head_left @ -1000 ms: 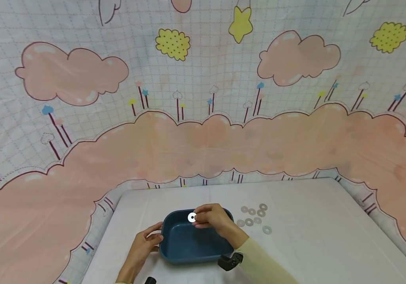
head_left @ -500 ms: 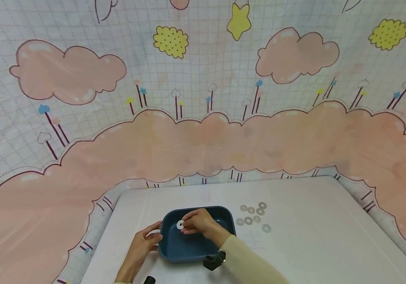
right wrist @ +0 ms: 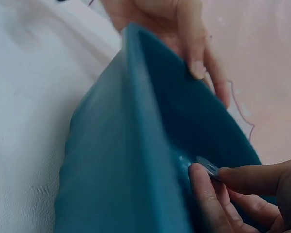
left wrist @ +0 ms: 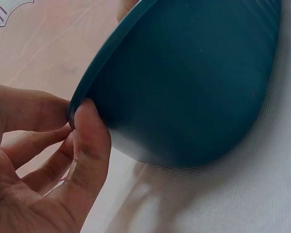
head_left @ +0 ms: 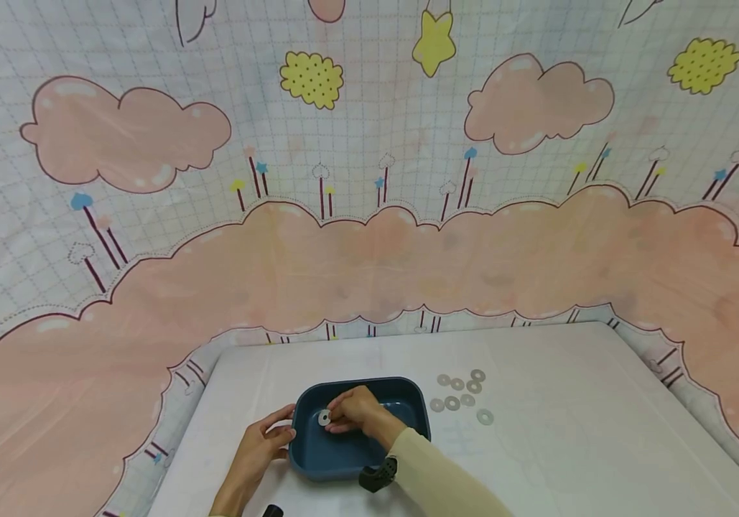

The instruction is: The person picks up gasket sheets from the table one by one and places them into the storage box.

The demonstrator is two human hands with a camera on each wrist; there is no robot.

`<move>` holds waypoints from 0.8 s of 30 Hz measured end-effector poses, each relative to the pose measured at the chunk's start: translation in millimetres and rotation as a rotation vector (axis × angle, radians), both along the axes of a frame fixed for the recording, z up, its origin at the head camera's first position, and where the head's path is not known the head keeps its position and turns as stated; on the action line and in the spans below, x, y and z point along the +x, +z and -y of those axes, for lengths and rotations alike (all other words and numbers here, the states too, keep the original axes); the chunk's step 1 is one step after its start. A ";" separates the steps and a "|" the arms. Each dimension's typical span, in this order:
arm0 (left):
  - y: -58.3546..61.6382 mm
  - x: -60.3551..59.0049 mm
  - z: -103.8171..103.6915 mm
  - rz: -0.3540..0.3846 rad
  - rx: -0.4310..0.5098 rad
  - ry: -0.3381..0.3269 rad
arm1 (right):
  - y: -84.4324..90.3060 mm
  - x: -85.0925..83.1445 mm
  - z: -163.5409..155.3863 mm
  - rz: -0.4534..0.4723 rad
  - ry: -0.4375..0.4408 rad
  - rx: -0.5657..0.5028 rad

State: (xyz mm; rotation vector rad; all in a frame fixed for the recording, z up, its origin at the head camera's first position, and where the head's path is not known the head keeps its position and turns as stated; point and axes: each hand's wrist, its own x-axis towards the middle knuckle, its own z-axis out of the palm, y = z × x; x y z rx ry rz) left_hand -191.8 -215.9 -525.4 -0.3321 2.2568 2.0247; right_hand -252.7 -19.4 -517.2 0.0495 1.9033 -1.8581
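Note:
A dark blue tray (head_left: 408, 393) sits on the white table (head_left: 569, 445). My right hand (head_left: 351, 411) reaches into it and pinches a flat metal washer (head_left: 324, 418) just above the tray floor; the right wrist view shows the washer (right wrist: 208, 168) between thumb and fingertips (right wrist: 200, 183). My left hand (head_left: 264, 445) holds the tray's left rim, its thumb (left wrist: 89, 141) pressed on the edge of the tray (left wrist: 184, 82). In the right wrist view the fingers of the left hand (right wrist: 194, 43) curl over the rim of the tray (right wrist: 136, 145).
Several loose washers (head_left: 459, 395) lie on the table right of the tray. A cartoon cloud-print cloth (head_left: 369, 237) hangs behind the table and drapes round its edges. A dark wrist device (head_left: 377, 477) sits on my right forearm.
My right hand has carried the washer left and down into the tray, from above its far rim to near the floor. The left hand has kept its hold on the rim.

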 end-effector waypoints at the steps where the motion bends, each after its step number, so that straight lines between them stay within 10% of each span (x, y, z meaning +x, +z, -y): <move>1: -0.3 0.0 0.1 0.001 0.001 -0.001 | -0.9 0.0 0.4 0.001 -0.001 0.011; 24: -2.3 -0.4 0.5 0.002 0.011 -0.002 | -3.4 4.3 -9.5 -0.110 0.054 0.138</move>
